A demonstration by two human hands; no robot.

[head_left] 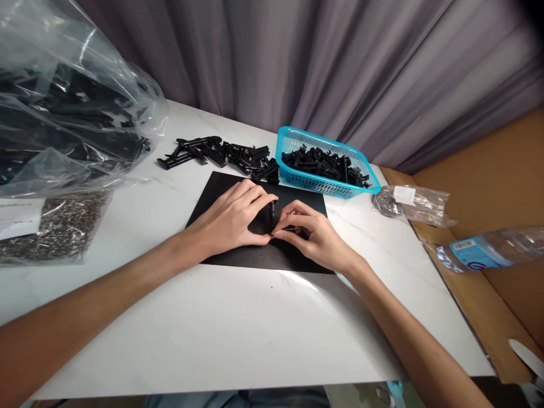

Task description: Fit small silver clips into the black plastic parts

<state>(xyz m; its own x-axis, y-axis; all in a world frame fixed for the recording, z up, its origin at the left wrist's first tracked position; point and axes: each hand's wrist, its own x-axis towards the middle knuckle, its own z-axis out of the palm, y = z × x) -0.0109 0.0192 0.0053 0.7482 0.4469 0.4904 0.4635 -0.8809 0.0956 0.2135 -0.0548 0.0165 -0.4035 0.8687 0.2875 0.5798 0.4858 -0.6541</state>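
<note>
A slim black plastic part [272, 215] stands on end over the black mat [263, 256]. My left hand [232, 218] grips it between the thumb at its near end and a finger at its far end. From the right, the thumb and fingertips of my right hand [312, 232] are pinched together at the part's near end. Something small and shiny shows among the right fingers, too small to name. Beyond my hands lies a loose pile of black plastic parts [246, 156] on the white table.
A blue basket [314, 182] of black parts stands behind the mat. On the left are a large clear bag [76, 130] of black parts and a bag of small metal pieces [72, 226]. A smaller bag [389, 201], a cardboard box [501, 170] and a plastic bottle [480, 252] are on the right.
</note>
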